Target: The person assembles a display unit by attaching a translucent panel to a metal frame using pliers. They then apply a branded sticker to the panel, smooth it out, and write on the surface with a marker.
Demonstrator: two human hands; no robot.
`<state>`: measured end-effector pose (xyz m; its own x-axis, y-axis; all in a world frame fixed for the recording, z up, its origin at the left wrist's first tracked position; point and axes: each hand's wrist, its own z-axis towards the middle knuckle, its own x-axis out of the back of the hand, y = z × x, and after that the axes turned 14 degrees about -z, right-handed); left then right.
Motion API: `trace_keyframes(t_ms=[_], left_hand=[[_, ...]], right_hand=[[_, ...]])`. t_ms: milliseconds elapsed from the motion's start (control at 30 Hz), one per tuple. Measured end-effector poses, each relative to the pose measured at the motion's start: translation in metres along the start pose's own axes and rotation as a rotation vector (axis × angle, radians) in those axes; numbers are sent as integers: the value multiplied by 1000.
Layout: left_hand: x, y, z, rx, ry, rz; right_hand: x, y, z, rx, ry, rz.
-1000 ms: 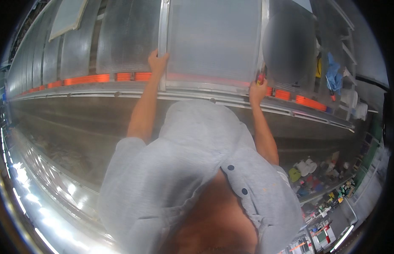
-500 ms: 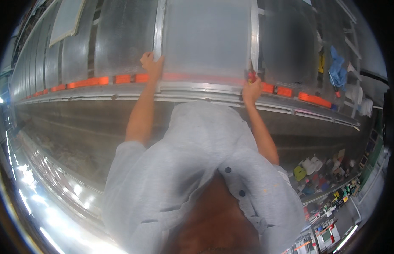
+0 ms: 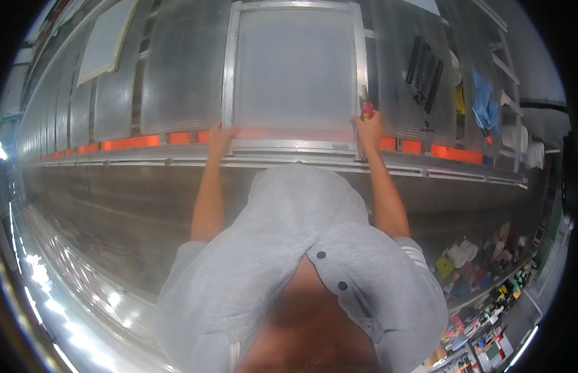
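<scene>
In front of me, a screen with a silvery metal frame [image 3: 229, 68] and a pale, translucent sheet [image 3: 294, 68] lies flat on the long table. My left hand [image 3: 220, 140] is closed on the frame's left bar, close to its near corner. At the right bar, my right hand [image 3: 370, 132] is closed round a red-handled tool [image 3: 368, 112] with a thin metal tip that points away from me. That hand also touches the bar's outer side. What kind of tool it is, I cannot tell.
Orange strips [image 3: 130, 142] run along the table's near side, above a metal rail [image 3: 419, 169]. Further translucent panels [image 3: 183, 68] lie to the left, with a pale framed panel [image 3: 105, 43] on them. A dark printed shape [image 3: 424, 73] and blue cloth [image 3: 485, 102] are at right.
The view has shifted, so the screen's far edge now shows. My left hand has moved down the left bar to the near corner. My right hand, still with the tool, is slightly farther up the right bar.
</scene>
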<state>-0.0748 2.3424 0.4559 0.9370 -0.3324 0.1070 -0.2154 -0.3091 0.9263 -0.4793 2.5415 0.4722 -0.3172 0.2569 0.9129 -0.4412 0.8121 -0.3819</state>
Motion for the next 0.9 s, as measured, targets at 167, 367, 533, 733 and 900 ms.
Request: trace_keyframes(t_ms=[167, 367, 533, 733, 900], left_hand=[[-5, -7, 19, 102, 55, -236], [-5, -24, 28, 68, 112, -132], [-13, -20, 21, 25, 108, -146], [-13, -21, 23, 61, 110, -97], [-10, -28, 22, 97, 83, -119]], right_hand=[[-8, -12, 9, -38, -53, 31], [-13, -6, 8, -80, 66, 125], [-10, -1, 6, -37, 112, 158], [-16, 2, 9, -57, 113, 127], [-17, 8, 13, -67, 96, 161]])
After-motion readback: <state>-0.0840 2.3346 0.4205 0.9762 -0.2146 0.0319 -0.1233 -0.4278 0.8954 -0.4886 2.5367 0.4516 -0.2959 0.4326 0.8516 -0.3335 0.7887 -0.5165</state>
